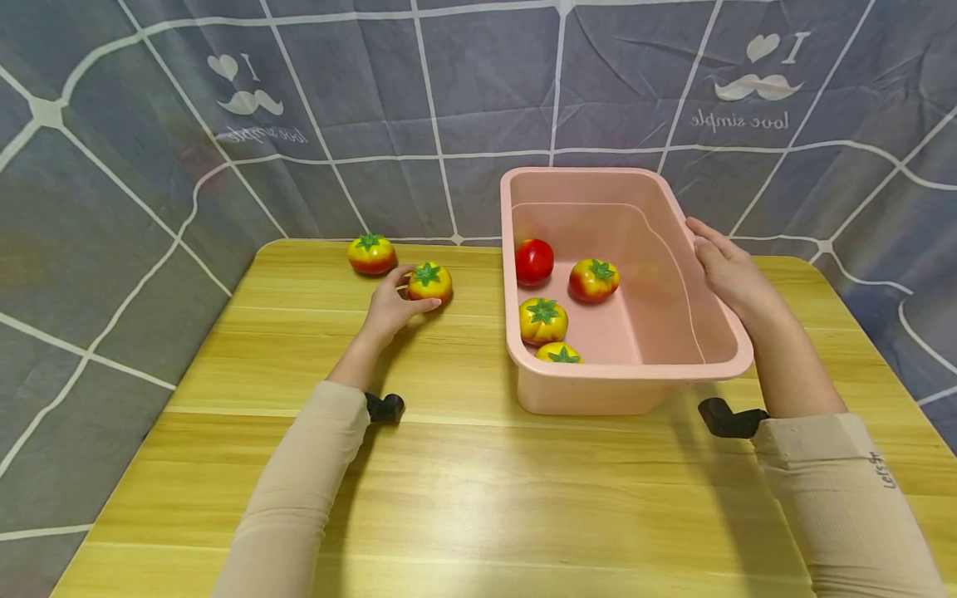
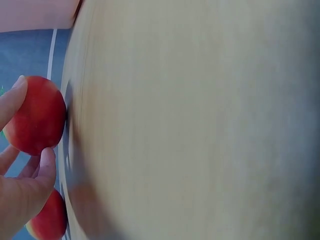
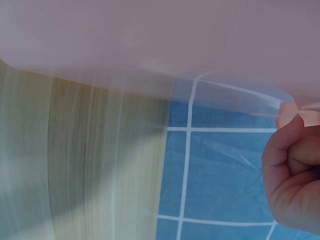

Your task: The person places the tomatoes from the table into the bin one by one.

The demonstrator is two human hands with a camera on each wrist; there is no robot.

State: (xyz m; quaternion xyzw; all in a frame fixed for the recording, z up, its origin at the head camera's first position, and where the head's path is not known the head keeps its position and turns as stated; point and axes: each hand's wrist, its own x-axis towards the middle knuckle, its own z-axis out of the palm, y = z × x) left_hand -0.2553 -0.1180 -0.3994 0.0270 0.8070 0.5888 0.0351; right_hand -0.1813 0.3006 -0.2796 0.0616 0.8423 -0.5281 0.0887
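My left hand (image 1: 390, 305) pinches a yellow-and-red tomato (image 1: 429, 283) with a green leafy top, thumb and fingers on its sides. In the left wrist view, the red lower side of this tomato (image 2: 40, 116) shows low over or on the table; contact is unclear. Just beyond the hand lies another tomato (image 1: 371, 254). My right hand (image 1: 733, 270) holds the right rim of a pink plastic bin (image 1: 583, 390); curled fingers (image 3: 280, 155) show at that rim in the right wrist view. Several tomatoes sit inside the bin, among them a plain red one (image 1: 534, 262) and a red-yellow one (image 1: 594, 281).
A wooden table (image 1: 478, 498) with rounded far corners carries everything. Behind it and at both sides hangs a grey-blue curtain (image 1: 486, 91) with white lines, close to the bin's far side. Each wrist wears a black camera mount (image 1: 385, 408).
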